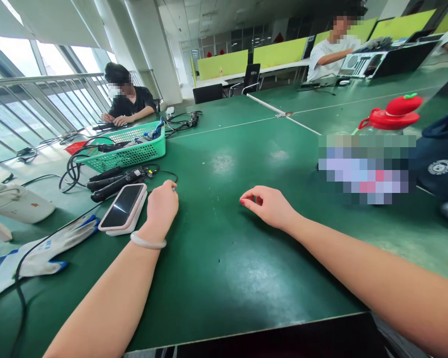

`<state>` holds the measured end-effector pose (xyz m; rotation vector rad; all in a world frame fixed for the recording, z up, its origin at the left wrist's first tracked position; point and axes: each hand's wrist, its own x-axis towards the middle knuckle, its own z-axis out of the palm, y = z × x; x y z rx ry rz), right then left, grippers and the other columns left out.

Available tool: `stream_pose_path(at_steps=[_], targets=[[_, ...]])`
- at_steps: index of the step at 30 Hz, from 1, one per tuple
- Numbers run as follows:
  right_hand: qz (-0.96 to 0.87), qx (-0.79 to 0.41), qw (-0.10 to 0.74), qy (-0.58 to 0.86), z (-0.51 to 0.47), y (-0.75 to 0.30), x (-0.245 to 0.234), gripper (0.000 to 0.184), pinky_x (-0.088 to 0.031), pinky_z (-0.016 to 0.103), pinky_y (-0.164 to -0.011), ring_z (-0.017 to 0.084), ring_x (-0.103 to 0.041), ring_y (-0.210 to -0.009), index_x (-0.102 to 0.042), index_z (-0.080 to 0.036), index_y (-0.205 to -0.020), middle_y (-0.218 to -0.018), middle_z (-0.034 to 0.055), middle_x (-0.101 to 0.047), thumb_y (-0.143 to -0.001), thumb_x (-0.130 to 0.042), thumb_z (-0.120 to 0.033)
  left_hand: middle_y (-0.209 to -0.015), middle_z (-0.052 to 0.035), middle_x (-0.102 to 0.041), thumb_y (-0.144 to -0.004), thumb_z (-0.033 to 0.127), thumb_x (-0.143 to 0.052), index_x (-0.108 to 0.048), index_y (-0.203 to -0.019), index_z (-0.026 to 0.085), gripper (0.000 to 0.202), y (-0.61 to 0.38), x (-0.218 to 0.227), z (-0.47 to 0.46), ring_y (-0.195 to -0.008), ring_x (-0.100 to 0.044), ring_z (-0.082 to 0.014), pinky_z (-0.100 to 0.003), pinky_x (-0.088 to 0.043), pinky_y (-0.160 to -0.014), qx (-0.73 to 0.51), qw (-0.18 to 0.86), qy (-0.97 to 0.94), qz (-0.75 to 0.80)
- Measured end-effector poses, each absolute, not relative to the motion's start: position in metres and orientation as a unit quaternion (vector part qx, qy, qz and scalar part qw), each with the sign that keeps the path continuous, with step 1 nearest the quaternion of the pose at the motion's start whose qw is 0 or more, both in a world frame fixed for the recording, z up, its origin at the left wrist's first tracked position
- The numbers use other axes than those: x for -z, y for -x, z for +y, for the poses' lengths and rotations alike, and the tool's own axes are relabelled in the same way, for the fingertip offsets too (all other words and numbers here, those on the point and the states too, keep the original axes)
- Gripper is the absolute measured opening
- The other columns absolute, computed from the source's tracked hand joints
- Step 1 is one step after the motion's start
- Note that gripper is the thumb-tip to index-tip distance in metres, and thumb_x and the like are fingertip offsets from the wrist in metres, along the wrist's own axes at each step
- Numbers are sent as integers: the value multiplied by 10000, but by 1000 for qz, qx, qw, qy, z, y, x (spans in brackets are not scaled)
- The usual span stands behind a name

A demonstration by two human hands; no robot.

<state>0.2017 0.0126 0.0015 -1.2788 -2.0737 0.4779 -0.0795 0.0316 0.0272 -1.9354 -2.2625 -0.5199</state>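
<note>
My left hand (163, 206), with a pale bangle (148, 241) on its wrist, rests closed on the green table (216, 258). A small bluish bit shows at its fingertips, too little to name. Just left of it lies a phone (123, 208) with a pinkish rim, on top of a pale flat thing. My right hand (271, 206) rests on the table further right. Its fingers are curled, with thumb and fingertips together and nothing visible between them.
Black cabled tools (115, 183) and a green basket (125, 151) of cables lie beyond the phone. A work glove (48, 248) lies at left. A red-lidded bottle (390, 119) and a dark bag (440, 154) stand at right. Two people (130, 102) (330, 54) sit across the table.
</note>
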Motion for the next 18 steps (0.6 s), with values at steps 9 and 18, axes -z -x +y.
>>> stream_pose_path(at_steps=[9, 18], targets=[[-803, -191, 296, 480, 15, -204, 1, 213, -414, 264, -628, 123, -518, -637, -694, -211, -845, -768, 13, -633, -858, -520, -333, -1031, -156, -689, -783, 226, -554, -683, -1005, 156, 266, 103, -16, 44, -966, -628, -313, -396, -478, -829, 110, 58, 618, -776], [-809, -190, 284, 477, 15, -203, 2, 202, -427, 268, -631, 126, -534, -647, -698, -205, -856, -790, 22, -644, -856, -517, -296, -996, -147, -706, -788, 304, -555, -695, -1019, 182, 297, 102, -18, 46, -989, -614, -329, -418, -450, -864, 140, 54, 601, -785]])
